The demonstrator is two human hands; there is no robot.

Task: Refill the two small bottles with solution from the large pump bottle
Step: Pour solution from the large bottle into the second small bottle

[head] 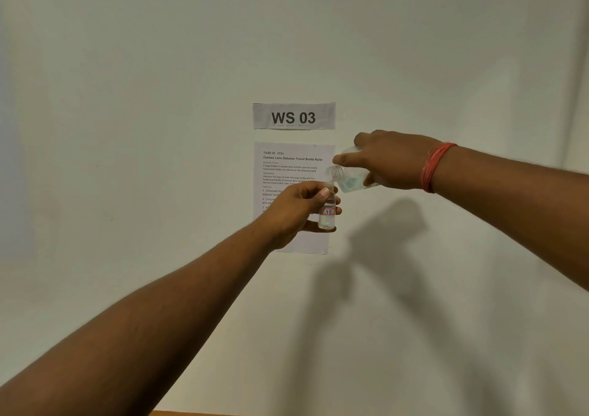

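your left hand (pixel 299 206) has its fingers and thumb curled round a small clear bottle (pixel 327 214), held upright in front of the wall, uncapped, with a red-edged label reading "7b" and a little clear liquid at its bottom. just above and to its right, your right hand (pixel 390 160), a red thread band (pixel 434 166) on its wrist, grips the large clear bottle (pixel 349 178) tipped over leftward, its open threaded neck right over the small bottle's mouth and pale liquid pooled in its low side. behind both, taped to the far wall (pixel 127 96), hang a "ws 03" sign (pixel 294 116) and a printed task sheet (pixel 291 166) headed "contact lens solution travel bottle refill", with your arms' shadows falling to the lower right.
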